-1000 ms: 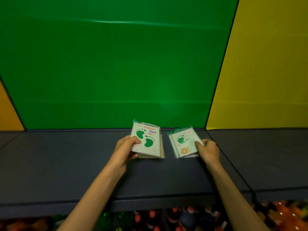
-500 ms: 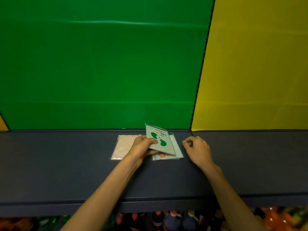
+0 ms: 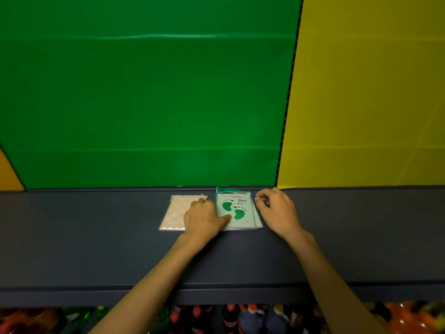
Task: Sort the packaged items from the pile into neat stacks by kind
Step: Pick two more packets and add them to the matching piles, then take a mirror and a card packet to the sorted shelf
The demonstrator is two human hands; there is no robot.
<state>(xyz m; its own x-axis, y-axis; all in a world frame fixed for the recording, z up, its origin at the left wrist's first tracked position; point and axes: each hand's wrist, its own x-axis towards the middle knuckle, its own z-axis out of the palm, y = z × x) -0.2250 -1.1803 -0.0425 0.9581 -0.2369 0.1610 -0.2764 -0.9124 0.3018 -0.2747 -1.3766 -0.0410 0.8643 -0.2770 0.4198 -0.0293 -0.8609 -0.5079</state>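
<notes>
Two stacks of packets lie side by side at the back of a dark shelf (image 3: pixel 96 237). The left one is a beige patterned packet (image 3: pixel 177 210). On the right, a pale green packet with green footprints (image 3: pixel 237 209) lies flat on top of a small stack of the same kind. My left hand (image 3: pixel 202 219) rests palm down across the beige packet's right part, its thumb touching the footprint packet's lower left corner. The loosely curled fingers of my right hand (image 3: pixel 277 210) touch the right edge of the footprint stack.
A green panel (image 3: pixel 144 104) and a yellow panel (image 3: pixel 373 92) stand upright right behind the packets. Below the shelf's front edge stand several bottles (image 3: pixel 240 319) with red and orange caps.
My left hand carried the footprint packet from the beige packet to the right stack and laid it flat on top. My right hand let go of that stack, then came back to its right edge.
</notes>
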